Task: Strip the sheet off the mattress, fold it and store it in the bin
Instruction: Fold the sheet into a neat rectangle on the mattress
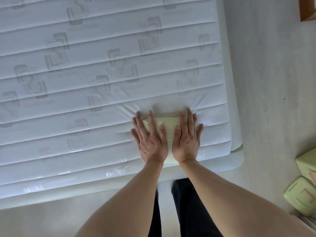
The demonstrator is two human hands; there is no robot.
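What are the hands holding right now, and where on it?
Nothing is gripped. The left hand and right hand press flat, fingers straight, on top of the folded sheet lying on the mattress.

Pale yellow-green sheet (168, 123) folded into small flat rectangle, lying under both flat hands — left hand (150, 139), right hand (187, 137) — on bare white quilted mattress (85, 82), near its corner.

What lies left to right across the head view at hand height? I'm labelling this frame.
Bare mattress → left hand → folded pale-green sheet → right hand → floor → green bin.
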